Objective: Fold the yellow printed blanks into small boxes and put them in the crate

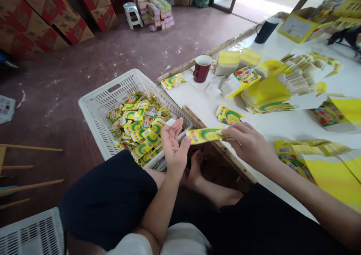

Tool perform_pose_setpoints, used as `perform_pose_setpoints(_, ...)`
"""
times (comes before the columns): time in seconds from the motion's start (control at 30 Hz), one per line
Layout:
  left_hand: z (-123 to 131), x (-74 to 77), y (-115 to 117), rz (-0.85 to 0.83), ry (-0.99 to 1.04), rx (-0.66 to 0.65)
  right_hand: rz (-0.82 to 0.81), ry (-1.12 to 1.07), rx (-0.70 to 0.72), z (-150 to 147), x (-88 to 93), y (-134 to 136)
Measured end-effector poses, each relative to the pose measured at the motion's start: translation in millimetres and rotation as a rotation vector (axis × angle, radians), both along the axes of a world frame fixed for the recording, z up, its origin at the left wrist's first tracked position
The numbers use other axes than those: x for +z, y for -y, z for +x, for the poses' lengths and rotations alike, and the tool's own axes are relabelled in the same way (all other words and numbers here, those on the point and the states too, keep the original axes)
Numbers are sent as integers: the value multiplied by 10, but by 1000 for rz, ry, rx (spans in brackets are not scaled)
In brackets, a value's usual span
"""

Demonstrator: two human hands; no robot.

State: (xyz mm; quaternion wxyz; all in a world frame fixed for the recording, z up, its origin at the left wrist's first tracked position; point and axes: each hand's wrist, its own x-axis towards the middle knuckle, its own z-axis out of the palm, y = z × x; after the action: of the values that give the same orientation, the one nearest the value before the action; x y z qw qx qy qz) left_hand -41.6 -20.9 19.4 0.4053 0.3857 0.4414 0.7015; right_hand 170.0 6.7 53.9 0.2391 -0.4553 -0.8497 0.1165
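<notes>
My right hand (248, 144) pinches a flat yellow-green printed carton (205, 135) at its right end, holding it level over the table edge. The carton's left end touches the fingers of my left hand (175, 144), which is open, palm up, beside the white basket (96, 108). That basket holds several folded yellow-green small boxes (138, 125). A small stack of flat cartons (229, 116) lies on the white table (270, 125) just beyond my right hand.
Piles of yellow flat cartons (267, 89) cover the table. A dark red mug (201, 68) and a dark cup (265, 29) stand near its far edge. Red-white cardboard boxes (42, 18) line the wall. A white stool (133, 14) stands far off. Another white crate (31, 232) is bottom left.
</notes>
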Motion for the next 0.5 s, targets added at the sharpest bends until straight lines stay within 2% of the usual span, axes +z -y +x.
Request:
perform_pose_setpoints(0.1, -69, 53, 20, -10, -228, -242, 138, 222, 219, -19, 107, 57)
perform_pose_setpoints(0.17, -46, 33, 26, -112, -312, -451, 165, 243, 337, -74, 162, 113)
perform_pose_setpoints(0.2, -20, 12, 28, -168, -327, -514, 185, 226, 341, -99, 175, 137)
perform_pose_setpoints(0.27, 44, -31, 31, -232, -339, -512, 231, 137, 218, -126, 167, 163)
perform_pose_setpoints(0.33, 105, -61, 46, -230, -359, -409, 199, -22, 8, -129, 133, 155)
perform_pose_setpoints(0.4, 151, -78, 76, -183, -391, -344, 10, -205, -117, -132, 103, 124)
perform_pose_setpoints(0.5, 196, -104, 131, -102, -485, -330, -509, -399, -44, -178, 97, 86)
